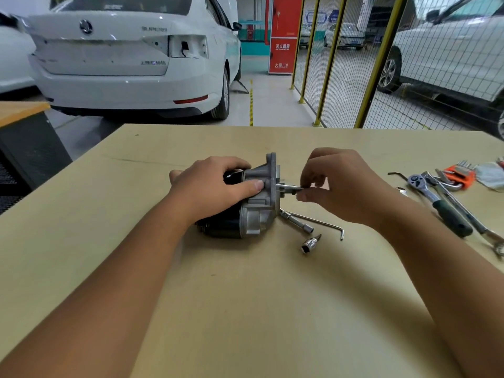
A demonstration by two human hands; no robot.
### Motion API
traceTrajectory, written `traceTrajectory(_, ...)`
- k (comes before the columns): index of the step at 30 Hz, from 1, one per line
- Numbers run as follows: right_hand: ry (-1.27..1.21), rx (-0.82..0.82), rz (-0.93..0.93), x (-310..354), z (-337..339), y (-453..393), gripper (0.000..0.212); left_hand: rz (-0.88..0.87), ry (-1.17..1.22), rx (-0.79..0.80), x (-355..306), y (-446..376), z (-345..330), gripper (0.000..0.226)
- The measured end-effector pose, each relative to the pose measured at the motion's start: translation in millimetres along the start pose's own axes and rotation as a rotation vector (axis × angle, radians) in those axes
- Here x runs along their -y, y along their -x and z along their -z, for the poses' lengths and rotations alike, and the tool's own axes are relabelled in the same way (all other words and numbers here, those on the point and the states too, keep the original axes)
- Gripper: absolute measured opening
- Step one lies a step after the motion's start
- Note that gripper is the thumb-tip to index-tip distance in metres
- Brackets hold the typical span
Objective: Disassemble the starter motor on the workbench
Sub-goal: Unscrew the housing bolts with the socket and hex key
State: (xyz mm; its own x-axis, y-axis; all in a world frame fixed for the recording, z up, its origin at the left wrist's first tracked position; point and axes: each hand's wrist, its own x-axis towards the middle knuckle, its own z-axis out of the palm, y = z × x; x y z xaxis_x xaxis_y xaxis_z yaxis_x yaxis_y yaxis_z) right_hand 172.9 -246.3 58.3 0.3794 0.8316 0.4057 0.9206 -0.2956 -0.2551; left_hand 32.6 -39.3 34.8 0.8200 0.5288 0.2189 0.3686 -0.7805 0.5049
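The starter motor (256, 211) lies on its side in the middle of the workbench (245, 309), black body to the left, grey cast nose housing to the right. My left hand (210, 186) lies over the top of the motor and grips it, thumb pressed on the housing. My right hand (338, 184) pinches a thin silver tool shaft (289, 186) between thumb and fingers; its tip meets the right face of the housing. The tool's far end is hidden in my fingers.
Just right of the motor lie an extension bar (297, 221), an L-shaped hex key (324, 223) and a loose bit socket (311, 244). A ratchet with a dark grip (439, 203), wrenches and an orange hex key set (461, 174) lie at the right edge. White cars and a yellow mesh fence stand beyond.
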Motion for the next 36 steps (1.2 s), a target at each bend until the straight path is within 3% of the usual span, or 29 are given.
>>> traceTrajectory(4,-0.042,0.010,0.005,-2,1,0,0.010,-0.011,-0.024,-0.012,1,0,-1,0.075)
traceTrajectory(8,0.004,0.025,0.011,-4,3,-2,0.022,-0.016,-0.048,-0.023,1,-1,-3,0.073)
traceTrajectory(17,0.081,-0.066,-0.009,4,6,0,0.008,-0.015,-0.027,-0.013,2,-1,-1,0.068)
traceTrajectory(25,0.089,0.118,-0.059,-2,6,3,0.019,-0.031,-0.028,-0.026,2,1,-3,0.060)
traceTrajectory(31,0.093,0.002,-0.053,4,6,4,0.007,-0.030,-0.023,-0.025,2,1,-2,0.063)
traceTrajectory(36,0.015,-0.005,-0.105,3,1,9,0.015,-0.042,-0.052,-0.038,4,3,-3,0.067)
